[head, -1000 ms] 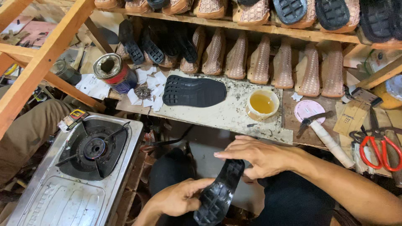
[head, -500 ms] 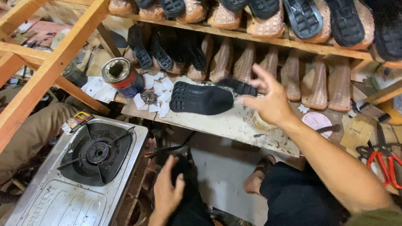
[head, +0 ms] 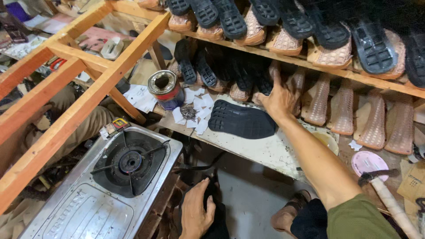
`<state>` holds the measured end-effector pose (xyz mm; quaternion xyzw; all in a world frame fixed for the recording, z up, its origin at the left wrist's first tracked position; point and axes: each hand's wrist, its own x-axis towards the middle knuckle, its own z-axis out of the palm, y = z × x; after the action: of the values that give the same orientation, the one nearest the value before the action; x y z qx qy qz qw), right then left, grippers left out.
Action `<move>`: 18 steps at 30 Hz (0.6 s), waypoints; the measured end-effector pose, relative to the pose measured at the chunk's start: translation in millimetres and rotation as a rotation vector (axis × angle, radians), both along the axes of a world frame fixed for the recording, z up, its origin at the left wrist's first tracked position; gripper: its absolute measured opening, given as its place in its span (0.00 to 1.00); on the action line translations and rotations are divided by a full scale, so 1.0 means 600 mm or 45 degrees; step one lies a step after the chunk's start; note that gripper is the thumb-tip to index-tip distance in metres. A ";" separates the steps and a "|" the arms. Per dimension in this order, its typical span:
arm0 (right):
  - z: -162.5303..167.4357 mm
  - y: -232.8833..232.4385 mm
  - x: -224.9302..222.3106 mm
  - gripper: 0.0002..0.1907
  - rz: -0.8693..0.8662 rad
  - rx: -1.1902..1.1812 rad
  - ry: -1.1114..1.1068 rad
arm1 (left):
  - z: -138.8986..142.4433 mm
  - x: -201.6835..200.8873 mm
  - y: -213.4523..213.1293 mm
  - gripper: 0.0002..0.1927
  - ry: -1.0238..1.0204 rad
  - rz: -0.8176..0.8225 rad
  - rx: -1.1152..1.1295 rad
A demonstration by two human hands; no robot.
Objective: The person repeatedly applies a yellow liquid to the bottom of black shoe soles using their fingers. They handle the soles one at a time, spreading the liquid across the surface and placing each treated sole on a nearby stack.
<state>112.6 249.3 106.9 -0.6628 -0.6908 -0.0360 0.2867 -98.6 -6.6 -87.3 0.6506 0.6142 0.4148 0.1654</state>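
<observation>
My right hand (head: 278,100) reaches out to the lower shelf, thumb and fingers around an upright black sole (head: 264,79) in the row of standing black soles (head: 208,66) and tan woven insoles (head: 345,108). Just in front of that hand, another black rubber sole (head: 241,120) lies flat, tread up, on the worn white bench top (head: 265,152). My left hand (head: 195,213) rests low on the dark fabric over my lap (head: 217,221), fingers loose and holding nothing.
A steel gas burner (head: 128,161) sits at lower left under a wooden frame (head: 84,104). On the bench are an open tin can (head: 164,88), paper scraps with small nails (head: 189,113), a pink lid (head: 368,162) and a hammer (head: 385,194). More soles fill the upper shelf (head: 287,26).
One second ago both hands held a black sole over my lap. My right hand then carried it up past the bench to the shelf row. My left hand dropped onto my lap.
</observation>
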 end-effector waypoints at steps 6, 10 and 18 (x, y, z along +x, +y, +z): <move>-0.032 -0.033 0.015 0.40 0.348 -0.001 -0.089 | 0.006 0.004 0.002 0.28 -0.043 -0.027 0.096; -0.066 -0.093 0.010 0.33 0.729 0.017 -0.475 | 0.010 0.007 0.005 0.27 -0.048 -0.032 0.103; -0.078 -0.137 0.023 0.33 0.852 0.073 -0.314 | 0.019 0.007 0.002 0.28 0.009 -0.035 0.133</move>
<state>126.1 167.1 60.0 -0.3820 -0.8978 -0.0391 0.2158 -94.1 -5.5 -76.1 0.6682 0.5832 0.4419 0.1348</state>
